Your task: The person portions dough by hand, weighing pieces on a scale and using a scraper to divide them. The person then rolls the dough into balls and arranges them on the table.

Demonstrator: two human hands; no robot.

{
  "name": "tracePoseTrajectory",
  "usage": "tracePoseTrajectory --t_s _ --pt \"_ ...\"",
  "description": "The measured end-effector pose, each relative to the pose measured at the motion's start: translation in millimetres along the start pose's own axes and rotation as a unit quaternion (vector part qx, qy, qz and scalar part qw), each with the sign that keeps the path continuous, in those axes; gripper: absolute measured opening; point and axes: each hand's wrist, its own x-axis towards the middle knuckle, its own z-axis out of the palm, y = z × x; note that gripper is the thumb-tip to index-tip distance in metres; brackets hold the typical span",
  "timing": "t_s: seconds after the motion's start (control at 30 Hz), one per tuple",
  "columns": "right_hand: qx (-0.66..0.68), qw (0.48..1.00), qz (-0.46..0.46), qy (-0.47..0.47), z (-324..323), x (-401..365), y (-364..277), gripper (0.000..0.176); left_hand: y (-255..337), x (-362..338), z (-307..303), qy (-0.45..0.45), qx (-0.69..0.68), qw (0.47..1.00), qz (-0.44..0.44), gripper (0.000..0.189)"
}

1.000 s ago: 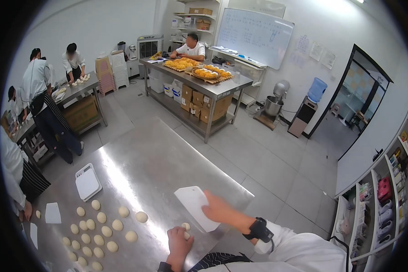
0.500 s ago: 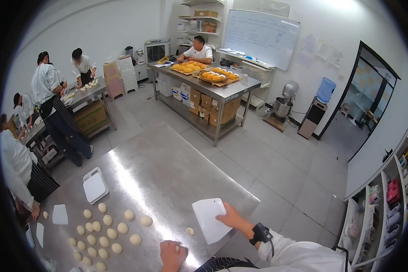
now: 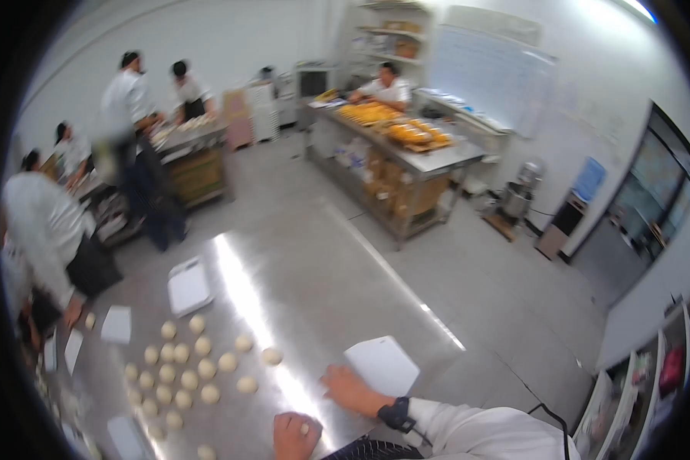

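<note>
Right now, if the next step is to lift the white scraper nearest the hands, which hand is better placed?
Probably the right hand: it is close beside the white scraper, while the left hand is farther away, and a small pale piece shows at it.

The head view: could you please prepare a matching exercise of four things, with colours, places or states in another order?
1. Dough balls
2. Right hand
3. Water bottle
4. Kitchen scale

A. Blue, on the dispenser
B. White and flat
C. Round, scattered on the steel table
D. Next to a black wristband

Pairs: 1-C; 2-D; 3-A; 4-B
</note>
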Motion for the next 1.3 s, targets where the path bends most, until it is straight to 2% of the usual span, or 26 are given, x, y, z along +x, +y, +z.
tracePoseTrajectory --t_s 0.03,0.07,0.13,0.17,0.2,0.27,0.3,0.37,0.4,0.47,0.6,0.63,0.67,0.7,0.73,0.77,0.83,0.9,0.93,0.97,1.0,1.03,1.1,1.2,1.3 --pt "0.044 0.998 -0.007 0.054 23 6 21 0.023 3 -8 -11 0.060 0.005 0.998 0.010 0.014" --pt "0.071 0.992 -0.001 0.103 32 1 30 0.014 4 -20 -23 0.059 0.001 0.998 -0.004 0.014" --pt "0.113 0.979 -0.013 0.169 35 -7 48 0.014 0 -47 -51 0.076 -0.016 0.993 -0.086 0.014" --pt "0.106 0.988 -0.012 0.112 31 -5 59 0.015 -10 -65 -64 0.113 -0.008 0.989 -0.100 0.014" --pt "0.125 0.985 0.038 0.116 24 -5 56 0.013 -16 -78 -81 0.143 0.017 0.982 -0.123 0.014" --pt "0.159 0.973 0.050 0.158 17 -4 57 0.012 -35 -110 -117 0.189 0.072 0.955 -0.217 0.014" --pt "0.156 0.972 0.055 0.165 17 -3 58 0.014 -45 -119 -140 0.206 0.085 0.949 -0.221 0.014" --pt "0.231 0.954 0.064 0.182 2 3 27 0.014 -70 -138 -192 0.264 0.183 0.901 -0.292 0.013" --pt "0.236 0.952 0.056 0.188 -8 -6 0 0.014 -84 -153 -217 0.270 0.190 0.899 -0.287 0.013" --pt "0.120 0.989 -0.016 0.084 -26 -8 -51 0.029 -125 -164 -270 0.297 0.236 0.886 -0.267 0.009" --pt "0.151 0.987 0.031 0.038 1 13 -134 0.034 -226 -173 -339 0.279 0.235 0.901 -0.235 0.010" --pt "0.198 0.973 -0.035 0.116 20 24 -149 0.021 -253 -174 -347 0.238 0.258 0.901 -0.253 0.014" --pt "0.233 0.951 -0.087 0.186 32 17 -157 0.015 -273 -179 -342 0.184 0.267 0.906 -0.271 0.018" --pt "0.198 0.956 -0.101 0.194 19 19 -204 0.015 -288 -184 -343 0.145 0.283 0.906 -0.281 0.029" --pt "0.208 0.959 -0.057 0.186 14 20 -236 0.011 -301 -192 -342 0.141 0.245 0.927 -0.246 0.044" --pt "0.211 0.959 -0.063 0.177 10 20 -261 0.012 -282 -188 -357 0.145 0.242 0.929 -0.240 0.060" --pt "0.230 0.961 -0.052 0.147 11 18 -293 0.013 -255 -189 -384 0.216 0.244 0.916 -0.233 0.069" --pt "0.236 0.963 -0.036 0.128 17 14 -318 0.013 -255 -214 -393 0.303 0.156 0.911 -0.232 0.051" --pt "0.239 0.965 -0.066 0.083 18 13 -328 0.014 -258 -227 -388 0.293 0.145 0.915 -0.238 0.051" --pt "0.243 0.964 -0.097 0.038 20 13 -337 0.015 -259 -243 -378 0.359 0.037 0.888 -0.286 0.040" --pt "0.242 0.966 -0.084 0.031 24 13 -344 0.015 -261 -255 -372 0.419 -0.069 0.843 -0.331 0.029" --pt "0.254 0.963 -0.092 -0.011 30 12 -351 0.017 -264 -262 -369 0.409 -0.074 0.843 -0.340 0.029" --pt "0.273 0.956 -0.084 -0.063 43 12 -358 0.018 -267 -274 -368 0.391 -0.040 0.859 -0.328 0.014" --pt "0.256 0.956 -0.095 -0.109 60 11 -369 0.018 -268 -271 -374 0.405 -0.044 0.854 -0.324 0.012" --pt "0.232 0.957 -0.104 -0.140 65 14 -379 0.019 -272 -263 -385 0.392 -0.015 0.872 -0.294 0.015"
